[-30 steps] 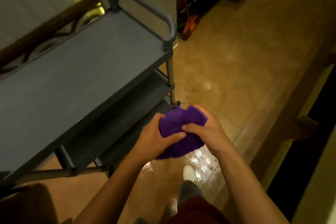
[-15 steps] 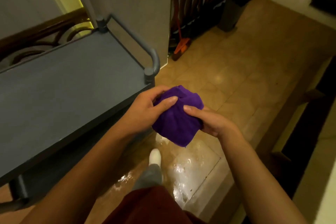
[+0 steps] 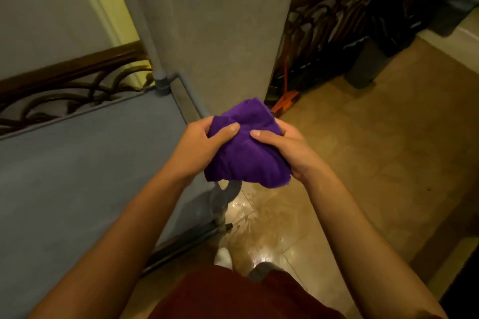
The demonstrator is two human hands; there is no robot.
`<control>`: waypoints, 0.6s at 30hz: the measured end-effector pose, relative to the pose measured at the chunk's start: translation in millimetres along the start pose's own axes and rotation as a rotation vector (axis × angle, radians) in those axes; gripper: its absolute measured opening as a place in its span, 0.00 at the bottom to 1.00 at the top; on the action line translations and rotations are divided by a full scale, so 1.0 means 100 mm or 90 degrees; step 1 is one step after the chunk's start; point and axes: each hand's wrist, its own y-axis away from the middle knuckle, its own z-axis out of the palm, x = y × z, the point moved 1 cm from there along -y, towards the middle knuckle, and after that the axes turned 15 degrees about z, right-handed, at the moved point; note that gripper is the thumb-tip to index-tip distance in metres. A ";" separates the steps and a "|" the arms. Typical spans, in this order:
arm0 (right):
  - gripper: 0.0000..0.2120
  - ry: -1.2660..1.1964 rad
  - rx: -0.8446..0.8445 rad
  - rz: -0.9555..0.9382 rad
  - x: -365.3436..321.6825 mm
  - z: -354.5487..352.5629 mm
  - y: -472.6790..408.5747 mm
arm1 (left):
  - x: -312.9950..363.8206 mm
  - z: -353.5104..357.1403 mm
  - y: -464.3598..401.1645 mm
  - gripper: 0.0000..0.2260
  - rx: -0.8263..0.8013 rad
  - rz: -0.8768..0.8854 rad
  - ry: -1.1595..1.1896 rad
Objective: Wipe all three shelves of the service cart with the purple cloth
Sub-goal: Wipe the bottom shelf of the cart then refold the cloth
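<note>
A bunched purple cloth [image 3: 246,147] hangs in the air at the middle of the head view, held from both sides. My left hand [image 3: 199,145] grips its left side with the thumb pressed on top. My right hand [image 3: 285,147] grips its right side the same way. The grey service cart [image 3: 77,176] fills the left half; only its flat top shelf shows. Its handle bar [image 3: 189,96] runs along the right end, just behind my left hand. The lower shelves are hidden under the top one and my arms.
A grey pillar [image 3: 220,33] stands right behind the cart's end. A dark wooden railing with iron scrollwork [image 3: 64,90] runs behind the cart. Dark bins and an orange-handled tool [image 3: 285,101] stand at the back right. Shiny tan floor tiles [image 3: 375,163] lie to the right.
The view has tilted up and I stand higher; the lower shelves have gone out of sight. Both hands have kept hold of the cloth and raised it level with the top shelf's end.
</note>
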 end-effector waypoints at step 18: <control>0.25 0.233 -0.227 0.114 -0.31 0.05 -2.59 | -1.13 -0.54 -1.07 0.14 0.458 -0.291 -0.173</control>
